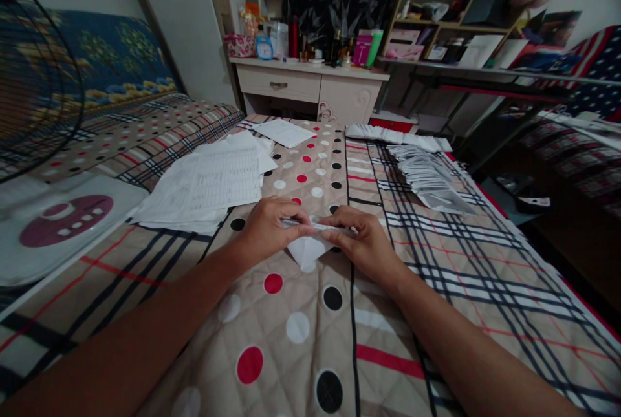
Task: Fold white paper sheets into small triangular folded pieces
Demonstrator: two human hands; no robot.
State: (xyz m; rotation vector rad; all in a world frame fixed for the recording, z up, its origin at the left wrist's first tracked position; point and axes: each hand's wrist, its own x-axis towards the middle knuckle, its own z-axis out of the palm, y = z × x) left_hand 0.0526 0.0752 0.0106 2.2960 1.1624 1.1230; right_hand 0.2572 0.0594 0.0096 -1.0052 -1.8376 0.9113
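Observation:
Both hands meet over a small white folded paper (305, 250) lying on the quilted bed cover (301, 333). My left hand (269, 226) has its fingers closed and pinches the left end of the paper's top fold. My right hand (365, 242) is closed too and presses the right end of the same fold. A pointed flap of the paper shows below the fingers. To the left lies a loose stack of printed sheets (208, 184). To the right, a long overlapping row of folded paper pieces (429, 174) runs along the plaid part of the cover.
A single sheet (284, 132) lies at the far end of the bed. A fan with a white base (63, 223) stands at the left. Behind are a white dresser (310, 84) crowded with bottles and a clock, and a shelf and desk (466, 68) at the right.

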